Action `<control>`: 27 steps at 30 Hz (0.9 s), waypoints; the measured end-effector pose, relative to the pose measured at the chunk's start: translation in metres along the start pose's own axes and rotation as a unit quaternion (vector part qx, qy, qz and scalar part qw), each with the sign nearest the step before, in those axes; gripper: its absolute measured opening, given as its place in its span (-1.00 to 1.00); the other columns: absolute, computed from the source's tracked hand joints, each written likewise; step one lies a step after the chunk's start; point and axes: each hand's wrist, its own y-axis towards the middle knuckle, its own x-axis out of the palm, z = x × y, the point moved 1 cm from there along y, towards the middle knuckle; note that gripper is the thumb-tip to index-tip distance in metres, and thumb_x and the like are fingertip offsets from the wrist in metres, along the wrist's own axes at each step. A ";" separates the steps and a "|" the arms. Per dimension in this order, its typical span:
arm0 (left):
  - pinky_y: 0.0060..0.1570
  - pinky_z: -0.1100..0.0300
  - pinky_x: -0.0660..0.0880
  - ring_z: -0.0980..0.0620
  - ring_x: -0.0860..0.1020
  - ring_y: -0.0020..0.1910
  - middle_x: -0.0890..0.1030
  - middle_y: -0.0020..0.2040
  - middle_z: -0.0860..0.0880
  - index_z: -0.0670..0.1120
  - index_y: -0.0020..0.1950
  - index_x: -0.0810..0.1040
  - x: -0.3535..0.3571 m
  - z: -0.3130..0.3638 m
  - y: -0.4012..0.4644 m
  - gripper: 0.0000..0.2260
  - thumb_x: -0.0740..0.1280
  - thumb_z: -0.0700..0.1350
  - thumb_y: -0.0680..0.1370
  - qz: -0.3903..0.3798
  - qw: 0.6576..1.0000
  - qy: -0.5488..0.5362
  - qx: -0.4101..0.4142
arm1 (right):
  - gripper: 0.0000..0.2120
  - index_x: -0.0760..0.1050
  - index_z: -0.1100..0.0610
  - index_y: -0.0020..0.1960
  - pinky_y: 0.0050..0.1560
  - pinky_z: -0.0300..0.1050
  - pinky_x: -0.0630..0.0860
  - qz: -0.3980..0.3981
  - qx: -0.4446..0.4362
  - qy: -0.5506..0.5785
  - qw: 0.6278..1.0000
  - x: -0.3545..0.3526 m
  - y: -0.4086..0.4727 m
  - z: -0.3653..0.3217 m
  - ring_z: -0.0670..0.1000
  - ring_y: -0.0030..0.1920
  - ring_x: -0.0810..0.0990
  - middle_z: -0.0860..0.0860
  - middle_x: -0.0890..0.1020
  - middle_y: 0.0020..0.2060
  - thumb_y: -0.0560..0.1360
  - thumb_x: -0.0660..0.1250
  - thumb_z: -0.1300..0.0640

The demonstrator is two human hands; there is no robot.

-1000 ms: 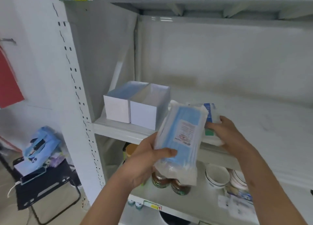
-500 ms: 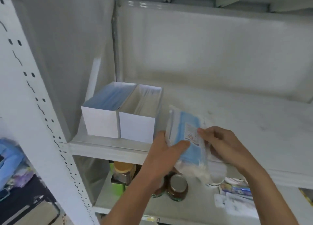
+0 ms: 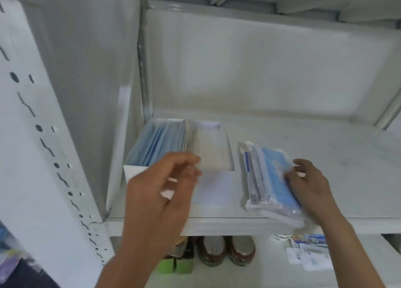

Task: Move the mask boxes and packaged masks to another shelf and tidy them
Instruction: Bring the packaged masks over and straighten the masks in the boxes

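Two open white mask boxes stand side by side at the shelf's left end: the left box point(image 3: 156, 144) holds blue masks, the right box point(image 3: 213, 151) holds white ones. To their right, packaged blue masks point(image 3: 271, 179) in clear plastic stand on edge on the white shelf point(image 3: 325, 157), their near end past the front lip. My right hand point(image 3: 308, 183) rests its fingers on the right side of the packs. My left hand point(image 3: 160, 192) hovers in front of the boxes, fingers loosely curled, holding nothing; it is blurred.
A white upright post point(image 3: 32, 135) with slots bounds the shelf on the left. The shelf below carries brown jars point(image 3: 225, 253), green cartons point(image 3: 175, 264) and small packets point(image 3: 308, 253). The right part of the upper shelf is bare.
My left hand has let go of the blue mask pack and drawn back to the left. The pack now stands on the shelf beside the boxes, with my right hand against it.
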 end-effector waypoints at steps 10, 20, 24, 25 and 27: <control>0.15 0.01 0.48 -0.14 0.50 0.27 0.36 0.45 -0.04 0.04 0.44 0.42 -0.022 -0.077 0.036 -0.60 0.30 0.04 0.61 0.016 0.970 0.204 -0.129 | -0.48 0.36 -0.02 0.51 0.30 0.03 0.45 -0.135 0.022 0.052 0.989 0.031 -0.002 -0.047 0.09 0.30 0.52 0.04 0.47 0.43 0.58 0.32 -0.06; 0.06 0.03 0.57 -0.02 0.50 0.18 0.46 0.34 -0.02 -0.02 0.30 0.53 -0.030 -0.064 0.051 -0.71 0.37 -0.06 0.58 -0.006 0.957 0.289 -0.023 | -0.61 0.43 -0.16 0.42 -0.02 -0.09 0.53 -0.165 0.106 0.373 0.907 0.029 -0.004 -0.039 -0.03 0.17 0.63 -0.07 0.61 0.27 0.60 0.30 0.00; -0.05 0.05 0.59 0.01 0.60 0.02 0.60 0.11 0.08 0.05 0.16 0.62 -0.017 -0.046 0.076 -0.80 0.27 -0.08 0.60 -0.132 0.942 0.304 0.050 | -0.62 0.51 -0.06 0.39 0.02 0.04 0.57 -0.148 0.177 0.473 0.850 0.025 0.001 -0.019 0.10 0.19 0.65 -0.01 0.65 0.24 0.58 0.29 -0.03; -0.09 0.09 0.57 0.03 0.60 -0.03 0.62 0.03 0.12 0.10 0.10 0.62 -0.013 -0.044 0.078 -0.82 0.25 -0.06 0.61 -0.173 0.925 0.336 0.032 | -0.62 0.51 -0.05 0.38 0.07 0.05 0.57 -0.146 0.175 0.478 0.848 0.025 0.002 -0.015 0.11 0.21 0.65 -0.01 0.64 0.25 0.58 0.29 -0.04; -0.14 0.13 0.55 0.04 0.60 -0.10 0.62 -0.05 0.13 0.12 0.02 0.61 -0.013 -0.044 0.082 -0.83 0.22 -0.05 0.61 -0.183 0.898 0.399 0.016 | -0.66 0.54 -0.05 0.35 0.17 0.11 0.55 -0.129 0.153 0.460 0.865 0.026 0.003 -0.011 0.12 0.21 0.66 0.00 0.67 0.24 0.59 0.31 0.02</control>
